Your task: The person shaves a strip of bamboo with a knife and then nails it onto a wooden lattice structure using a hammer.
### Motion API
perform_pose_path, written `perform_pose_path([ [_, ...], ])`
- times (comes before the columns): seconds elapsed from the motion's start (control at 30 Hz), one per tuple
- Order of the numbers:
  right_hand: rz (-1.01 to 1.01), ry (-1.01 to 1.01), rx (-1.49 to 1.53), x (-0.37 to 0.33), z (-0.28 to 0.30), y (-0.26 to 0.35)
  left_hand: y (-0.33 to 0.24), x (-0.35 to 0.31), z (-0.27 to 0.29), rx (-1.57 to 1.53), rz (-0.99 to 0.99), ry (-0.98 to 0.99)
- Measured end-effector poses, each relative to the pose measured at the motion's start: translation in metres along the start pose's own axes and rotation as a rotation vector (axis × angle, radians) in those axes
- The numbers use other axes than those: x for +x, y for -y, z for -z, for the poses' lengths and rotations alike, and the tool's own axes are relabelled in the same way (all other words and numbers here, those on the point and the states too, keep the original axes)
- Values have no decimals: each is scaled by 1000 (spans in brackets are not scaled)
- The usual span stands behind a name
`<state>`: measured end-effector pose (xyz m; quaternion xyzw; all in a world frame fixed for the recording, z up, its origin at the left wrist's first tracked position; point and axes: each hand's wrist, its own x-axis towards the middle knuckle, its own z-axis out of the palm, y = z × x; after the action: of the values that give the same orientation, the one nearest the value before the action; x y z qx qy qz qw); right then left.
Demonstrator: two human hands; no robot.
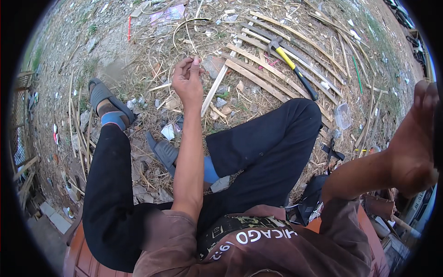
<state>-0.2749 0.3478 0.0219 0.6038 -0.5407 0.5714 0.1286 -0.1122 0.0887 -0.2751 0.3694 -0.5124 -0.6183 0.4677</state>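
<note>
My left hand is raised over the littered ground in front of me, its fingers curled in toward the thumb. A thin pale strand shows just beyond the fingertips; I cannot make out whether the hand holds it. My right hand is lifted at the far right edge, partly cut off, with its fingers pointing up and half lost in the dark rim. Farther off, right of my left hand, a claw hammer with a yellow and black handle lies across several split wooden strips.
My feet are in grey slides on straw and stones. A clear plastic container lies beyond my right knee. A red stick and a pinkish plastic sheet lie far left. Under me is a reddish-brown seat.
</note>
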Motion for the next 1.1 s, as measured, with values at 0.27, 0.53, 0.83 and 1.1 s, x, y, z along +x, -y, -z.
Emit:
perform_pose_path([
  [0.27, -1032, 549, -315, -152, -80, -149, 17, 4, 3, 101, 111, 177],
  [0.53, -820, 885, -743, -200, -155, -172, 52, -8, 19, 190, 101, 197],
  [0.83, -519, 871, -810, -219, -155, -174, 63, -18, 10, 307, 68, 208],
  [1.1, -512, 899, -785, -221, -159, -173, 66, -19, 11, 367, 5, 204],
])
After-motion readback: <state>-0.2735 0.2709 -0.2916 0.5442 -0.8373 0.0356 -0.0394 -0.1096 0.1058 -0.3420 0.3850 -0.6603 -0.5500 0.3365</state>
